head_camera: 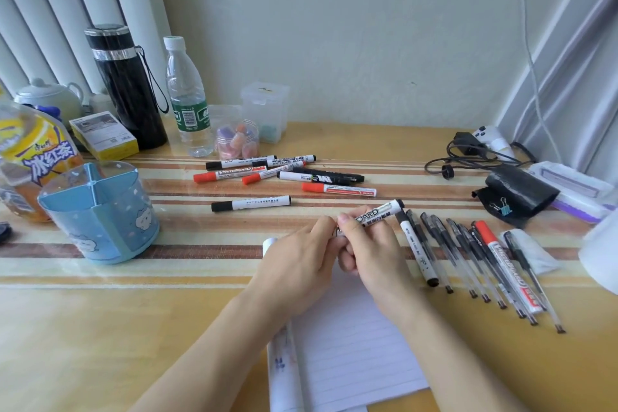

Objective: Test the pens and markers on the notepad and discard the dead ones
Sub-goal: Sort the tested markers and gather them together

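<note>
The lined notepad [354, 338] lies under my wrists. Just above it my right hand [371, 251] curls round the barrel of a black whiteboard marker [381, 211], while my left hand [297, 264] pinches its hidden end, probably the cap. If that end gives suddenly, the tip could smear my fingers, or my right forearm could knock the row of pens [468, 254] beside it out of order, far from the loose markers [337, 190] beyond.

My left hand [294, 264] and right hand [368, 254] meet at centre, forearms converging, both sets of fingers curled, pinching marker [381, 211].
</note>
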